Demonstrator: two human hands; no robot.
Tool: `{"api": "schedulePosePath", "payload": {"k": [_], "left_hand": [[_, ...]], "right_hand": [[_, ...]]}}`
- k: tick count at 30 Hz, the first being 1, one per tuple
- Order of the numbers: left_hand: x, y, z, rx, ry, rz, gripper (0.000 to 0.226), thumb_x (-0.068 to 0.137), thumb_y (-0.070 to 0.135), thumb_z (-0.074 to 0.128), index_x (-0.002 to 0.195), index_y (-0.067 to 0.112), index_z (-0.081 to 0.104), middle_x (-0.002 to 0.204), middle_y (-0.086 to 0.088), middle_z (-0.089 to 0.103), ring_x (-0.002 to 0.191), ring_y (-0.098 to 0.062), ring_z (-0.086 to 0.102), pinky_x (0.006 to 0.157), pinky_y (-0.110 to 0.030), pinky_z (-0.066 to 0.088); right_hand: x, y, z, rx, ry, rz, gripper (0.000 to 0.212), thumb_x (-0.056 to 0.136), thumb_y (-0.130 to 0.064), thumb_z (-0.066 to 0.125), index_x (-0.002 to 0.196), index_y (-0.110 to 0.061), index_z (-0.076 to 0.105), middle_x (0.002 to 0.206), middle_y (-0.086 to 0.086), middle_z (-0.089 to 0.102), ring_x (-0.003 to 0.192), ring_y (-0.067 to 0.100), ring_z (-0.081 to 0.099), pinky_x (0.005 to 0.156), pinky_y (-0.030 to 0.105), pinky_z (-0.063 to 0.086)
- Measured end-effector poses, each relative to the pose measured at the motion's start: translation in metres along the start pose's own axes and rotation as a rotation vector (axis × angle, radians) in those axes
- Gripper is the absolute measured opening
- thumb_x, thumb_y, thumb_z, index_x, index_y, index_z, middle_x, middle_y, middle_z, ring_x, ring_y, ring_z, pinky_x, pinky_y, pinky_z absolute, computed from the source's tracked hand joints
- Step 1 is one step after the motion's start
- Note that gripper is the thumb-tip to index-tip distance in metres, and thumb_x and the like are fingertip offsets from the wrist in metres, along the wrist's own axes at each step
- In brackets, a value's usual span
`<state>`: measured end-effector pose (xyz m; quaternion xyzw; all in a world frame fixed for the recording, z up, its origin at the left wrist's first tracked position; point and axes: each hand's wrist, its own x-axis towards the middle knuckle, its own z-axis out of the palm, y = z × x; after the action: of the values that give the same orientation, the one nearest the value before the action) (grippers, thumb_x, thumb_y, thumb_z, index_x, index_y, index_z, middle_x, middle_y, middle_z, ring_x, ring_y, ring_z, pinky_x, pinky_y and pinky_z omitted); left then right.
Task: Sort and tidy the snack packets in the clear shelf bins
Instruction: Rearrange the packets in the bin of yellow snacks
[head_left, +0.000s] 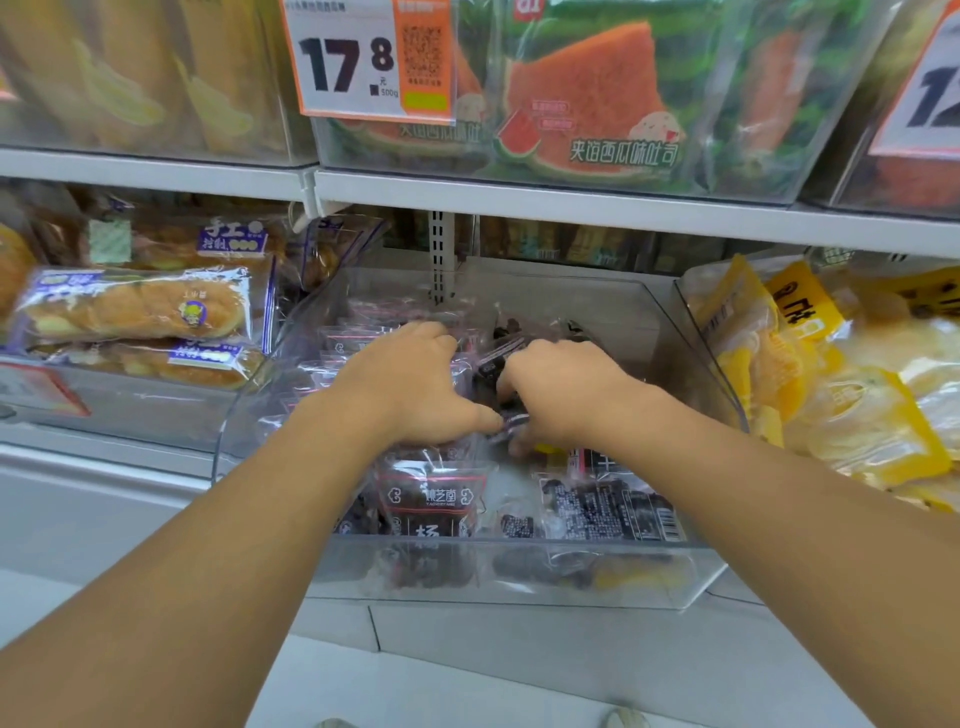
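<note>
A clear plastic shelf bin (519, 577) in the middle holds several small clear packets of dark dried fruit with red-lined labels (431, 499). Both my hands are inside it. My left hand (410, 379) lies palm down over a row of upright packets at the bin's left, fingers curled over their tops, thumb reaching right. My right hand (561, 395) grips a small dark packet (498, 358) near the bin's middle, fingers curled round it. More packets (608, 509) lie flat at the front right.
A bin of wrapped bread loaves (140, 312) stands to the left and a bin of yellow packets (831, 395) to the right. The shelf above carries watermelon-print packets (597, 104) and a price tag (363, 57). The white shelf edge (571, 202) hangs just above the bin.
</note>
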<state>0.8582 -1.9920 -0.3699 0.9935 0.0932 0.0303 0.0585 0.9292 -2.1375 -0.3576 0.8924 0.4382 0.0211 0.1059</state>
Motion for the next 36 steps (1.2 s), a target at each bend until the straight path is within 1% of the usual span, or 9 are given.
{"api": "schedulePosePath", "payload": {"k": [3,9,14,17,20,24,29,33,36], "left_hand": [[-0.002,0.001,0.000,0.003,0.008,-0.010,0.090,0.074,0.069,0.062,0.142,0.012,0.047,0.141,-0.004,0.046,0.133,-0.023,0.041,0.106,-0.042,0.042],[-0.004,0.006,-0.001,0.009,0.016,-0.014,0.084,0.080,0.060,0.063,0.147,0.013,0.041,0.143,-0.005,0.045,0.134,-0.024,0.040,0.106,-0.039,0.038],[-0.008,0.006,0.000,-0.060,0.078,0.006,0.085,0.080,0.053,0.069,0.148,0.015,0.035,0.150,-0.005,0.042,0.136,-0.024,0.040,0.106,-0.039,0.039],[-0.007,0.012,-0.001,-0.089,0.216,0.108,0.089,0.076,0.047,0.073,0.149,0.014,0.034,0.149,-0.005,0.042,0.136,-0.024,0.039,0.111,-0.042,0.037],[0.000,0.025,-0.001,-0.055,0.222,0.219,0.077,0.071,0.049,0.065,0.139,0.019,0.046,0.131,-0.002,0.053,0.122,-0.025,0.046,0.105,-0.046,0.042],[0.010,0.034,0.008,-0.057,0.118,0.155,0.061,0.083,0.040,0.067,0.137,0.020,0.046,0.132,-0.003,0.055,0.122,-0.027,0.051,0.103,-0.045,0.043],[0.014,0.042,0.005,-0.029,0.228,0.034,0.037,0.097,0.021,0.056,0.134,0.021,0.053,0.129,-0.006,0.058,0.119,-0.033,0.053,0.090,-0.044,0.048],[0.015,0.043,0.006,-0.150,0.302,-0.025,0.021,0.100,0.015,0.053,0.121,0.018,0.053,0.111,-0.010,0.063,0.098,-0.035,0.057,0.078,-0.047,0.052],[0.016,0.040,0.006,-0.302,0.371,-0.055,0.013,0.101,0.016,0.057,0.111,0.016,0.048,0.095,-0.009,0.060,0.085,-0.033,0.056,0.074,-0.048,0.052]], "right_hand": [[0.015,0.018,-0.002,0.200,0.179,0.140,0.020,0.089,-0.039,0.069,0.091,-0.019,0.068,0.085,0.010,0.058,0.078,0.032,0.057,0.067,0.033,0.043],[0.035,0.026,-0.002,0.346,0.280,0.306,0.034,0.092,-0.038,0.068,0.106,-0.008,0.065,0.103,0.010,0.056,0.089,0.030,0.058,0.070,0.034,0.044],[0.038,0.027,-0.005,0.293,0.246,0.303,0.024,0.092,-0.038,0.068,0.090,-0.014,0.066,0.072,0.003,0.054,0.077,0.029,0.059,0.066,0.032,0.043],[0.041,0.027,-0.010,0.341,0.225,0.350,0.026,0.087,-0.037,0.075,0.092,-0.012,0.067,0.074,0.004,0.054,0.075,0.027,0.057,0.066,0.031,0.045],[0.034,0.029,-0.014,0.455,0.188,0.306,0.030,0.074,-0.043,0.083,0.074,-0.019,0.065,0.074,0.002,0.061,0.070,0.022,0.058,0.062,0.029,0.045],[0.006,0.041,-0.020,0.737,0.251,0.303,0.037,0.075,-0.024,0.085,0.105,-0.016,0.066,0.111,0.004,0.067,0.098,0.024,0.064,0.084,0.034,0.054],[0.000,0.046,-0.031,0.347,0.071,0.393,0.052,0.081,-0.027,0.079,0.126,-0.012,0.059,0.119,0.010,0.061,0.106,0.031,0.059,0.084,0.035,0.052],[0.013,0.050,-0.032,0.174,0.165,0.524,0.038,0.086,-0.012,0.067,0.123,-0.007,0.057,0.120,0.016,0.056,0.100,0.036,0.059,0.075,0.039,0.048],[0.014,0.053,-0.026,0.135,0.079,0.559,0.026,0.087,-0.013,0.063,0.112,-0.007,0.061,0.096,0.011,0.057,0.086,0.031,0.060,0.070,0.035,0.046]]}}
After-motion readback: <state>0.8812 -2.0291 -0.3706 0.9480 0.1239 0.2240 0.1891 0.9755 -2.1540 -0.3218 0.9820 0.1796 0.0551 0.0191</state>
